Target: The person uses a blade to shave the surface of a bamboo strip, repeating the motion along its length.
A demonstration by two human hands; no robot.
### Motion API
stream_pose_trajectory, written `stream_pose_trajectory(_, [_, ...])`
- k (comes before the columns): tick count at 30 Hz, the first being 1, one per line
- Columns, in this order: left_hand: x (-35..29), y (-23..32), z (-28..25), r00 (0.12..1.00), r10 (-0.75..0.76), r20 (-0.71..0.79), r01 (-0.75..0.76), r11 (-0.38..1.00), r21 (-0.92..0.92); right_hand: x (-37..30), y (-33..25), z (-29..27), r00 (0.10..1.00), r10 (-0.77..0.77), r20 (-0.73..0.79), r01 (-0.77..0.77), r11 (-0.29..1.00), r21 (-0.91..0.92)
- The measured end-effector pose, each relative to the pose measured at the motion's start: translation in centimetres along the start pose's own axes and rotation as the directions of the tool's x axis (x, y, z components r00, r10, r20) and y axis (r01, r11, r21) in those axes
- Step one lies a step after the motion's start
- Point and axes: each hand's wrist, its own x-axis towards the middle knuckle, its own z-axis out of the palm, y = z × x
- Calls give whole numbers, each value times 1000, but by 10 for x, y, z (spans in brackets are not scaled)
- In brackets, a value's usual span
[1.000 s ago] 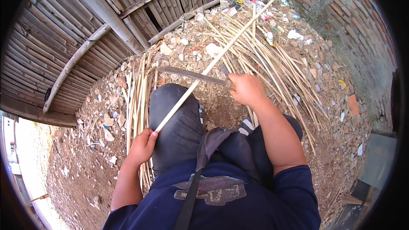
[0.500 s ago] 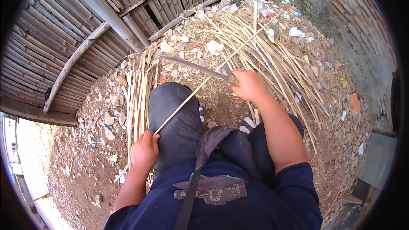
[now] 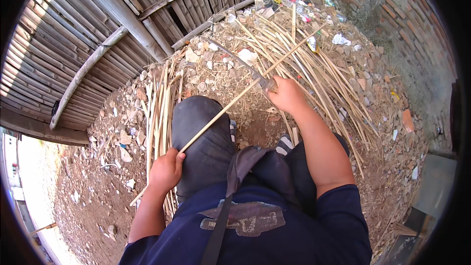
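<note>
My left hand (image 3: 167, 168) is closed around the lower part of a long thin bamboo strip (image 3: 216, 118), which slants up to the right across my left knee. In my right hand (image 3: 286, 94) is the handle of a long knife (image 3: 240, 61), its narrow dark blade pointing up and to the left. The blade meets the strip close to my right fist and crosses it there. Beyond that crossing, the strip's far end lies over a pile of loose bamboo strips (image 3: 324, 83). My fingers hide most of the knife's handle.
More bamboo strips (image 3: 158, 113) lie bundled beside my left leg. Stones and litter (image 3: 247, 55) cover the ground ahead. A bamboo slat wall (image 3: 88, 44) stands at the far left, a brick wall (image 3: 407, 24) at the right. My sandalled foot (image 3: 284, 143) is between the piles.
The knife's blade has swung so its tip points farther up and away, against the strip. My right hand has shifted slightly; my left hand stays nearly in place on the strip.
</note>
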Motion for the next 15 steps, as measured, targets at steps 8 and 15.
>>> stream_pose_trajectory(8, [2, -14, 2, 999, 41, 36, -37, 994, -102, -14, -11, 14, 989, -135, 53, 129, 985, 115])
stream_pose_trajectory(15, [2, -2, -5, 999, 9, 36, -9, 1000, -6, -26, -33, 6, 976, -207, 65, 211, 976, -49])
